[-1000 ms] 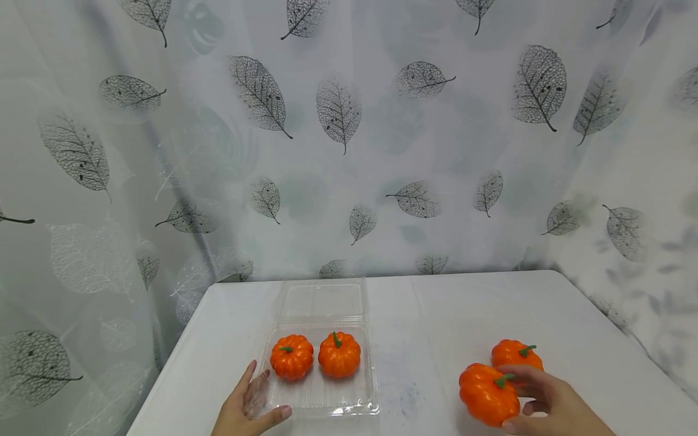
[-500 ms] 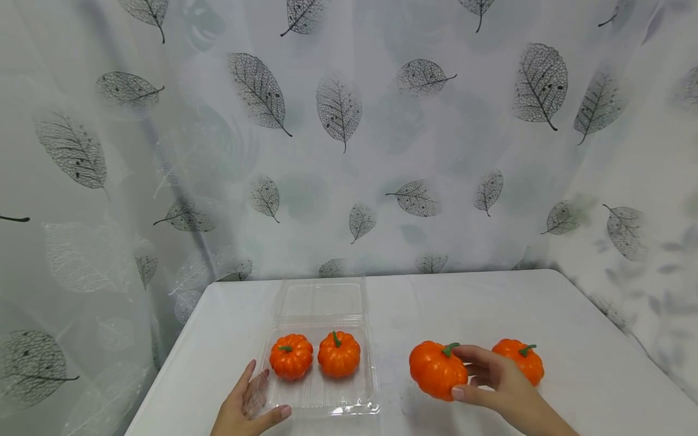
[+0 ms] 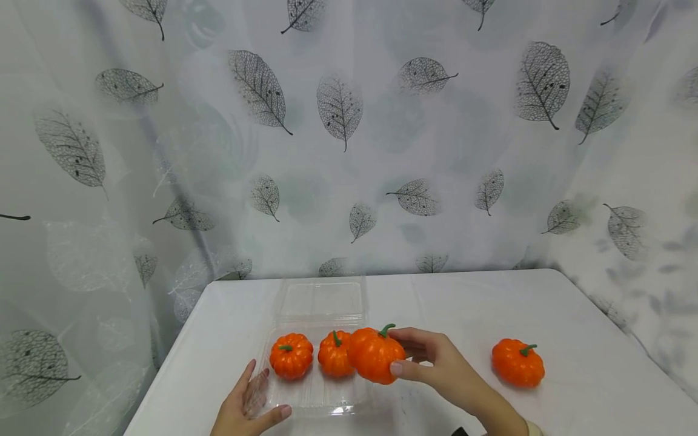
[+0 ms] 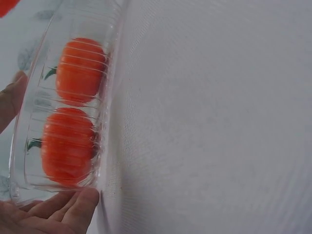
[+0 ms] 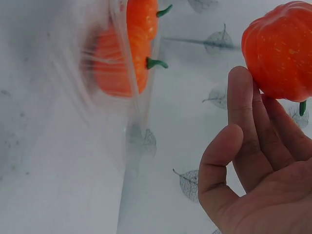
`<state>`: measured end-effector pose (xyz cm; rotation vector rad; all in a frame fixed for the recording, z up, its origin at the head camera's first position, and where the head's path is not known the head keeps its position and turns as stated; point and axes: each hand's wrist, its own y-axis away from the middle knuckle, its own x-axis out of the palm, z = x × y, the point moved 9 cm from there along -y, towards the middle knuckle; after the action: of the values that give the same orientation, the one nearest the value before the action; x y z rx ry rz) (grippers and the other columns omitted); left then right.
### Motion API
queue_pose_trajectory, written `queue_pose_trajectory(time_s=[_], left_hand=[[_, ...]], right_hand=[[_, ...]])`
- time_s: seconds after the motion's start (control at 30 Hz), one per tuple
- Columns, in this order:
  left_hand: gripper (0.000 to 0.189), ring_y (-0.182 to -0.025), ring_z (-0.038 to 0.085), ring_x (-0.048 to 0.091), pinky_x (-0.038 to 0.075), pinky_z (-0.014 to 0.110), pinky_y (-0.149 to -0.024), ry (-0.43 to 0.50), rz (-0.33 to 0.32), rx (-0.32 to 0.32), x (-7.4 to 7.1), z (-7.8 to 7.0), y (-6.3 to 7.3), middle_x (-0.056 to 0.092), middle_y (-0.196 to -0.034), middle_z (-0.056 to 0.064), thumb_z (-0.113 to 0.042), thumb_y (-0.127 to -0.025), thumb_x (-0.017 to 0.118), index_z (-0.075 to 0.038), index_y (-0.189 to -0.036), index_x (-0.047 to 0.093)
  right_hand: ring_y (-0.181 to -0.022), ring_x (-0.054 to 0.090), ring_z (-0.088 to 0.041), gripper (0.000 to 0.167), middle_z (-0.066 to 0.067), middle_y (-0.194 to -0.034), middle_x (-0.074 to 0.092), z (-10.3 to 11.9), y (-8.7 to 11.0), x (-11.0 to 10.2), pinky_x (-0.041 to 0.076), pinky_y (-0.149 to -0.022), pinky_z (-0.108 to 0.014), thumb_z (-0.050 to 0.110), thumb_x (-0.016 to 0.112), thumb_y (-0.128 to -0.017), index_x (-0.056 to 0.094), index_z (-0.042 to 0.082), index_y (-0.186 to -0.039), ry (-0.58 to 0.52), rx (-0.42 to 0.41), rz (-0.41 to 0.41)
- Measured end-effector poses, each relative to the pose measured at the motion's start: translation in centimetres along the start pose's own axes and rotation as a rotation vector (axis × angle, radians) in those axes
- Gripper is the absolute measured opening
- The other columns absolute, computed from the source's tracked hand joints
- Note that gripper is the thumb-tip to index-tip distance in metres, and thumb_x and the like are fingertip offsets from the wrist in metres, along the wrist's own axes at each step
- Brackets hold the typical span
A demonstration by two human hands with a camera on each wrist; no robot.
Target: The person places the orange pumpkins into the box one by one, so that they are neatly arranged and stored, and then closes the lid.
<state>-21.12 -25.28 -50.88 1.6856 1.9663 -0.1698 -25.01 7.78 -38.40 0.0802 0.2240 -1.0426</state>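
Observation:
In the head view my right hand (image 3: 438, 358) pinches a small orange pumpkin (image 3: 375, 357) with a green stem between thumb and fingertips. That pumpkin hangs over the right side of a clear plastic clamshell container (image 3: 327, 399), whose lid (image 3: 322, 300) lies folded back. Inside stand two similar pumpkins, the left one (image 3: 291, 356) in full view and the right one (image 3: 332, 360) partly hidden behind the held one. My left hand (image 3: 244, 406) rests at the container's near left corner, fingers extended along its side and thumb at the front; the left wrist view shows its fingers (image 4: 80, 209) touching the plastic.
Another orange pumpkin (image 3: 518, 363) stands alone on the right side of the white table (image 3: 436, 303). Behind the table hangs a pale curtain (image 3: 349, 181) printed with leaves.
My right hand has carried the pumpkin leftward from beside the lone pumpkin on the right to above the container's right side. The left hand and container have stayed put.

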Motion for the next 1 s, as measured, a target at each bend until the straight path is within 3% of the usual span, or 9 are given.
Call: queue_pose_trajectory(time_s=[0.33, 0.6, 0.83, 1.0], left_hand=[[0.127, -0.139, 0.052, 0.035, 0.035, 0.070, -0.103, -0.019, -0.004, 0.007, -0.3, 0.0, 0.1, 0.043, -0.152, 0.026, -0.050, -0.073, 0.089, 0.002, -0.160, 0.013], [0.124, -0.139, 0.049, 0.039, 0.037, 0.067, -0.103, 0.023, -0.005, 0.033, -0.3, -0.2, 0.1, 0.044, -0.151, 0.024, -0.046, -0.074, 0.090, 0.001, -0.160, 0.014], [0.124, -0.138, 0.048, 0.040, 0.039, 0.063, -0.101, 0.032, -0.014, 0.050, -0.3, -0.3, 0.3, 0.044, -0.152, 0.023, -0.046, -0.073, 0.089, -0.001, -0.161, 0.014], [0.124, -0.139, 0.049, 0.039, 0.037, 0.066, -0.102, 0.041, -0.011, 0.052, -0.3, -0.4, 0.4, 0.044, -0.152, 0.024, -0.046, -0.074, 0.090, -0.001, -0.161, 0.014]], right_hand=[[-0.104, 0.069, -0.024, 0.042, -0.009, -0.116, 0.072, 0.9, -3.3, 4.1, 0.056, -0.092, -0.030, 0.029, 0.068, -0.099, 0.065, 0.000, -0.129, -0.077, -0.017, 0.047], [-0.099, 0.067, -0.017, 0.046, -0.001, -0.107, 0.074, 0.5, -5.6, 7.1, 0.055, -0.090, -0.032, 0.044, 0.067, -0.097, 0.071, 0.004, -0.118, -0.019, 0.011, 0.067], [-0.085, 0.068, -0.016, 0.044, 0.002, -0.095, 0.074, -1.4, -6.9, 9.4, 0.059, -0.079, -0.041, 0.045, 0.075, -0.089, 0.074, 0.007, -0.111, 0.026, 0.082, 0.075], [-0.085, 0.067, -0.011, 0.048, 0.005, -0.093, 0.073, -2.3, -7.3, 10.2, 0.058, -0.076, -0.033, 0.049, 0.078, -0.085, 0.075, 0.008, -0.110, 0.124, 0.104, 0.053]])
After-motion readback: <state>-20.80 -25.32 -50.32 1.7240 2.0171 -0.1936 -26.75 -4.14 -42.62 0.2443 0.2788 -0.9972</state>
